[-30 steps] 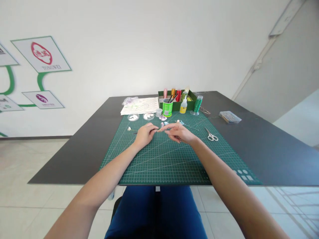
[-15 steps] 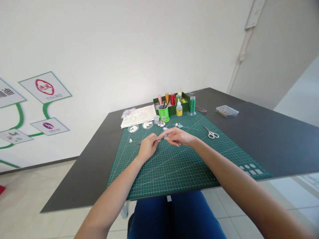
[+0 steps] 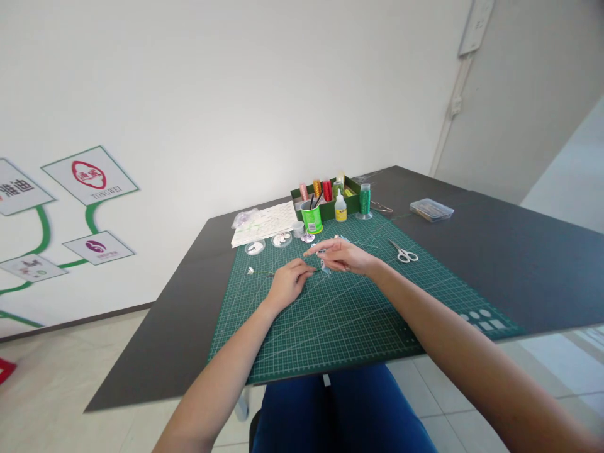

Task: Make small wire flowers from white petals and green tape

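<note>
My left hand (image 3: 290, 281) rests low over the green cutting mat (image 3: 302, 340), its fingertips pinched on a thin stem. A small pale blue flower (image 3: 325, 267) shows at the right end of that stem. My right hand (image 3: 348, 257) hovers just above and right of it, index finger stretched out and the other fingers loosely bent. I make out nothing in it. Left of my left hand lies a white flower (image 3: 250, 270) on a thin green stem. More small flowers behind my right hand are partly hidden.
Behind the hands stand a green can (image 3: 312, 218) with dark-handled tools, a glue bottle (image 3: 340, 208), a green thread spool (image 3: 365, 200) and a green box (image 3: 352, 200) of spools. Two shallow dishes (image 3: 255, 247) lie left. Scissors (image 3: 404, 253) and a clear case (image 3: 431, 210) lie right.
My right hand has lifted away from my left fingertips, leaving a gap. The pale blue flower now shows beneath it. The view has shifted slightly.
</note>
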A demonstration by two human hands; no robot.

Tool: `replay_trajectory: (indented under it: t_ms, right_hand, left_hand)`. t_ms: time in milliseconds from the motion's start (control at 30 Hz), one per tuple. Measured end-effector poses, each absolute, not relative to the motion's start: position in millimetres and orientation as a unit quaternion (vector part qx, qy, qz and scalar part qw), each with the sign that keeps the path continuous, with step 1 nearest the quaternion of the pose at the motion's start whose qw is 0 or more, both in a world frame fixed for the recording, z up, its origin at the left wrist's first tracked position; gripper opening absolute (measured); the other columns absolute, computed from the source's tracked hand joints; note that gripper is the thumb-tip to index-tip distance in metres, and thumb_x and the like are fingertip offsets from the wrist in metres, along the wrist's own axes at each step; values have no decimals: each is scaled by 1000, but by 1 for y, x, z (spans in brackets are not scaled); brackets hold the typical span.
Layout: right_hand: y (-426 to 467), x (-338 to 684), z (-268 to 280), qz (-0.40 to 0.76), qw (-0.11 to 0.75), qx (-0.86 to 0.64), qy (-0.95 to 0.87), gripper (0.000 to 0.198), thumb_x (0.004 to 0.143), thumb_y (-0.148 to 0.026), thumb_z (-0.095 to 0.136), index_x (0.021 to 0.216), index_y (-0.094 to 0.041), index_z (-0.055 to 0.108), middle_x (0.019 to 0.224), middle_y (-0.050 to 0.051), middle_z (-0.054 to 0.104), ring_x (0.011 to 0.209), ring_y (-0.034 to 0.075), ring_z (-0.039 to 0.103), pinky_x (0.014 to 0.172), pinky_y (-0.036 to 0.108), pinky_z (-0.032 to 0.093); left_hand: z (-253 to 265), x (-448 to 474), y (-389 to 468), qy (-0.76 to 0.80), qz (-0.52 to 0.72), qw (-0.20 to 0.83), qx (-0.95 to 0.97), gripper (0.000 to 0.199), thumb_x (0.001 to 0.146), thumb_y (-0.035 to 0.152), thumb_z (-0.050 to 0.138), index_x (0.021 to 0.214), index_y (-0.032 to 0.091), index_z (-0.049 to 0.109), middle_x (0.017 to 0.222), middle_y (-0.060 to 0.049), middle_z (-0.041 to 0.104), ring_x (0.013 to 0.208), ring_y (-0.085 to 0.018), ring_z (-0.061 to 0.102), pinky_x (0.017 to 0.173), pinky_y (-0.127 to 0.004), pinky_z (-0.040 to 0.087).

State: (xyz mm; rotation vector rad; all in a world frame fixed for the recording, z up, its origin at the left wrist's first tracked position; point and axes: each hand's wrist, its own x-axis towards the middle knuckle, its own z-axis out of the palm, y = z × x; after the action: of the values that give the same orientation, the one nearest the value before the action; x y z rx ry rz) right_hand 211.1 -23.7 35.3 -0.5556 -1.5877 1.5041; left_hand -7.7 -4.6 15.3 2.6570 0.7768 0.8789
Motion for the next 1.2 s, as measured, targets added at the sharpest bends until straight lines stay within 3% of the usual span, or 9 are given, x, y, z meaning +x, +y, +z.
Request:
replay_trajectory:
  t_ms: [767,1200]
  right_hand:
    - [-15,218,23,622,467,-291,-557,44,84,-27,62,122,-5,61,37,-12,34,36,5,18,42,23,12]
    - [-10,219,7,620,458,-333,-543,44,83,-35,65,120,-10,65,37,-11,31,36,5,18,41,21,17]
  left_hand:
    - [19,-8,-12,237,292,110,920,18,94,24,55,96,21,72,93,-3,69,87,-16,64,78,-27,50]
    - [20,-6,-16,195,357,156,900,16,92,27,58,91,17,71,87,-4,68,83,-16,63,78,-27,49]
